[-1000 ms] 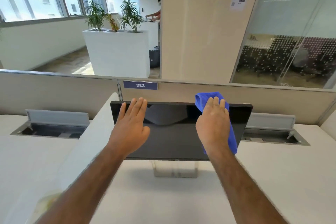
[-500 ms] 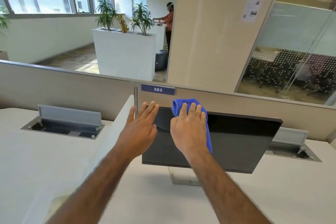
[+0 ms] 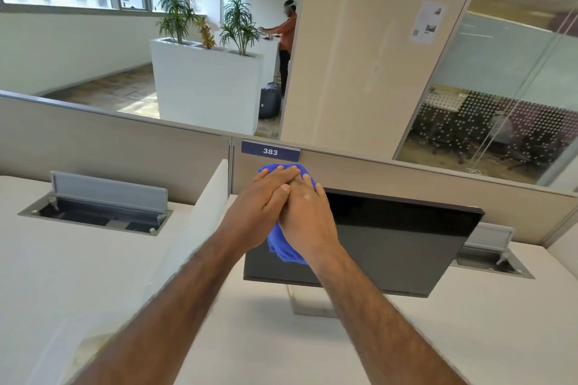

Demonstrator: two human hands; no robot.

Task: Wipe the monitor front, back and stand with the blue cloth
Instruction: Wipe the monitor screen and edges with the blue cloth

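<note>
Desk 383 (image 3: 469, 337): blue cloth (image 3: 286, 248) is being swept to monitor's (image 3: 391, 244) upper-left corner under flat right hand (image 3: 308, 219), flat left hand (image 3: 259, 209) now pressing atop; front pass likely finishing.

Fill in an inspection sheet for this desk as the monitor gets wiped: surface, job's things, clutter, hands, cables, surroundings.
Surface: white desk with open cable hatches set in at left and right.
Job's things: dark monitor on its stand; blue cloth against the screen's upper left corner.
Clutter: one yellowish patch at the near left, too blurred to name.
Hands: right hand presses the cloth flat; left hand lies over its fingers.
Cables: nothing seen.
Surroundings: partition with plate 383; planter, a person and a glass-walled room beyond.
</note>
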